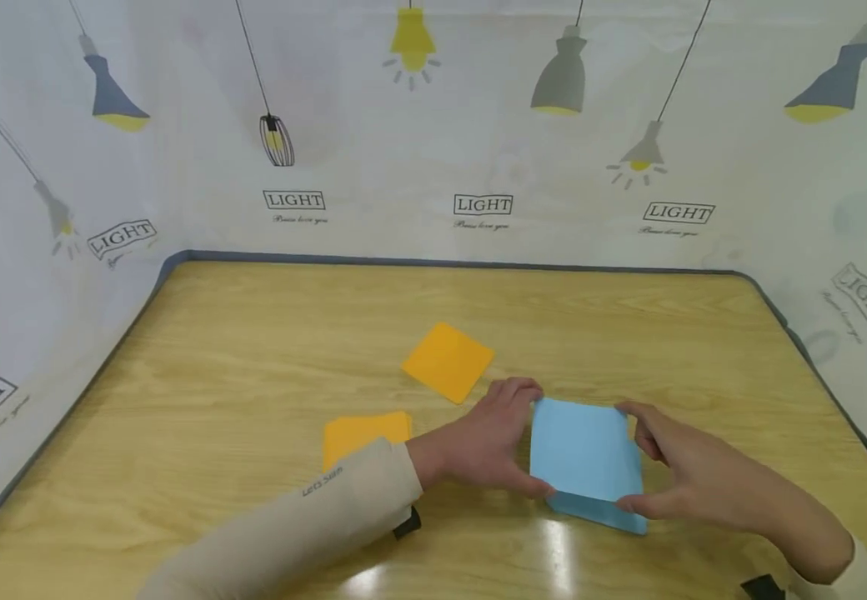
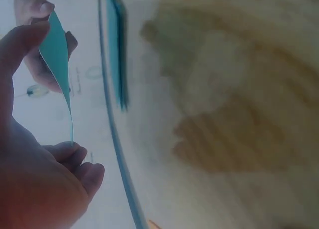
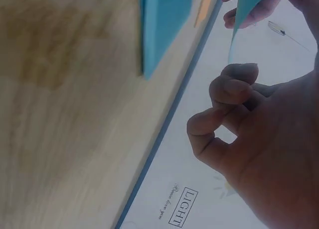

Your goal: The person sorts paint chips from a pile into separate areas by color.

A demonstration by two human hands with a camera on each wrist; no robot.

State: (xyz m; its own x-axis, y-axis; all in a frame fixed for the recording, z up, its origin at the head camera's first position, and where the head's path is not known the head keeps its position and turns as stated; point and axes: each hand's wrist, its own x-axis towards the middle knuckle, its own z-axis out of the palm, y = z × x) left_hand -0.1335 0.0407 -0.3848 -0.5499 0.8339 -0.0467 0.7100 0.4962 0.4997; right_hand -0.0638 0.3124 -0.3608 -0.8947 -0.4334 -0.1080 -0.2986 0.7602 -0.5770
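Note:
A light blue square sheet of paper (image 1: 585, 446) is held raised between both hands, slightly curved when seen edge-on in the left wrist view. My left hand (image 1: 482, 437) pinches its left edge, thumb at the near corner and fingers at the far one. On the opposite edge, my right hand (image 1: 704, 479) grips the near and far corners the same way. Beneath the sheet lies a stack of blue paper (image 1: 600, 512) on the table, mostly hidden from the head view; both wrist views show a gap between the sheet (image 2: 57, 50) and the stack (image 2: 115, 55).
An orange square sheet (image 1: 448, 362) lies turned like a diamond beyond the left hand. Partly covered by the left sleeve (image 1: 313, 508) is a stack of orange paper (image 1: 362, 429). Lamp-printed cloth (image 1: 373, 158) walls in the wooden table (image 1: 216, 375).

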